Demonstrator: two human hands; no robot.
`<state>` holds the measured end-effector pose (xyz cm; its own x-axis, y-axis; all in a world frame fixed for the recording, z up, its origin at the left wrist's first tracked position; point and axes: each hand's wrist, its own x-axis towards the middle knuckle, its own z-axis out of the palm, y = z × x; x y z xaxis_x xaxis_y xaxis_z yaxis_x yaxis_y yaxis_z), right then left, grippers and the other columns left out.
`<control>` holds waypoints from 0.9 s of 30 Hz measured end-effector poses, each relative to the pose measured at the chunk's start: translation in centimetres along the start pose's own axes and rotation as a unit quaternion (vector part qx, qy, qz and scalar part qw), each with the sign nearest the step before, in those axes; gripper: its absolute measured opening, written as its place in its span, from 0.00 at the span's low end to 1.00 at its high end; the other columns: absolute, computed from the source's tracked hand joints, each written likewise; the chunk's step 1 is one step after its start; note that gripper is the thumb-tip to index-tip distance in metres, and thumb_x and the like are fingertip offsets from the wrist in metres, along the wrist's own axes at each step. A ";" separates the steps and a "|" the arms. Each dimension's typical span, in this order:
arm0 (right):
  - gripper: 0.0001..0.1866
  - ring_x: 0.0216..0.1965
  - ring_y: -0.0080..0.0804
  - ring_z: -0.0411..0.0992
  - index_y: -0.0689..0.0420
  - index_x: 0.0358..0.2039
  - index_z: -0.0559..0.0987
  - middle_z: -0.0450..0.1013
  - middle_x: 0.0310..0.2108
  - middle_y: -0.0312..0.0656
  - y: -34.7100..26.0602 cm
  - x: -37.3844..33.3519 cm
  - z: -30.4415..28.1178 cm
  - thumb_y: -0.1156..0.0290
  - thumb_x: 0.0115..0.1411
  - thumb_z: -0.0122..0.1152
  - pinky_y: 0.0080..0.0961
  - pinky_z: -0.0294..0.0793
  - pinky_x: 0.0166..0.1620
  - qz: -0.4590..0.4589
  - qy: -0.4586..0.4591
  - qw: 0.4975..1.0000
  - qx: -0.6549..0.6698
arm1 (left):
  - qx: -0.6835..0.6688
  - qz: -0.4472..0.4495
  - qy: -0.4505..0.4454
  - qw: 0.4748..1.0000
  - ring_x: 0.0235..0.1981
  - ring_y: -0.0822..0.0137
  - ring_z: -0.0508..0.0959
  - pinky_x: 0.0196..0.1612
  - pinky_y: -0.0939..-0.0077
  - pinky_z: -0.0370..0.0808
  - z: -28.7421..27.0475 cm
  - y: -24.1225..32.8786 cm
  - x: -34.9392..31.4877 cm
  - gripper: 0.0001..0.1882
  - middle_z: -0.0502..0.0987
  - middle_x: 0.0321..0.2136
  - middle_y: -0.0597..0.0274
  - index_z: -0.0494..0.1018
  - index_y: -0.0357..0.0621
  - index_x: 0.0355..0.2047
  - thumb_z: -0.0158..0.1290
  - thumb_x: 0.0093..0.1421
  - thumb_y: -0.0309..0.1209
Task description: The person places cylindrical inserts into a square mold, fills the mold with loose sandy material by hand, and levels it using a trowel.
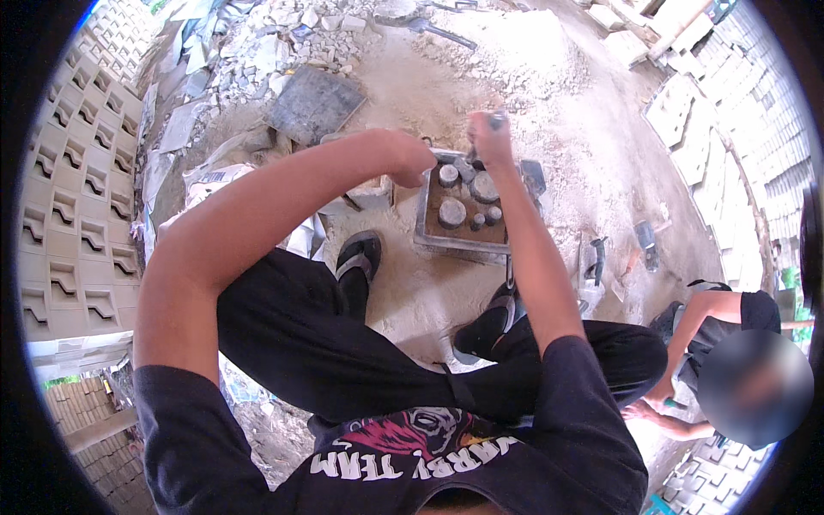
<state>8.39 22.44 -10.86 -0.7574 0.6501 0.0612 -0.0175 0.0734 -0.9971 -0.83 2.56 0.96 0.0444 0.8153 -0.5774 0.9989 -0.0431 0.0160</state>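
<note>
A square metal mould [422, 215] lies on the dusty ground before my feet. Inside it stand several round grey cylinders [451, 213] of different sizes on a brown bed. My left hand [414, 161] is closed at the mould's far left corner; its curled fingers are mostly hidden, and so is whatever they hold. Above the far right part of the mould, my right hand [491, 144] is wrapped round something whose dark, blurred end [496, 118] shows at the top of the fist. My right forearm covers part of the mould's right side.
Beyond the mould are a dark square plate [318, 105], white rubble [257, 73], a powder heap [532, 51] and a shovel [442, 33]. Hand tools [645, 245] lie to the right. Another person [712, 318] crouches at lower right. Stacked pale blocks [73, 197] line the left.
</note>
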 end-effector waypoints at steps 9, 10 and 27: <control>0.17 0.19 0.20 0.62 0.61 0.42 0.77 0.68 0.20 0.31 -1.7 2.9 0.4 0.59 0.63 0.56 0.21 0.66 0.27 0.016 -0.112 0.974 -0.195 | -0.040 0.006 -0.020 0.999 0.46 0.49 0.77 0.49 0.56 0.73 1.5 -0.7 0.3 0.18 0.77 0.43 0.47 0.73 0.43 0.45 0.50 0.57 0.38; 0.15 0.17 0.19 0.60 0.60 0.39 0.78 0.67 0.17 0.29 -2.4 3.7 -0.3 0.60 0.64 0.56 0.20 0.64 0.25 0.007 -0.162 0.963 -0.216 | -0.049 0.003 -0.025 0.998 0.46 0.49 0.77 0.49 0.56 0.73 1.8 -0.9 0.3 0.18 0.77 0.43 0.47 0.73 0.43 0.45 0.51 0.57 0.38; 0.23 0.12 0.16 0.50 0.49 0.10 0.62 0.54 0.10 0.27 -1.7 0.4 -0.8 0.68 0.64 0.49 0.22 0.46 0.17 0.007 0.105 0.989 0.105 | -0.050 -0.015 -0.092 0.994 0.45 0.48 0.77 0.47 0.54 0.74 5.1 -1.0 -0.2 0.20 0.78 0.41 0.49 0.73 0.45 0.46 0.51 0.59 0.43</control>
<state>8.68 23.15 -9.08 -0.6072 0.7939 0.0333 -0.1600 -0.0811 -0.9838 -1.90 -0.46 -3.12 0.0213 0.6954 -0.7183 0.9964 0.0440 0.0721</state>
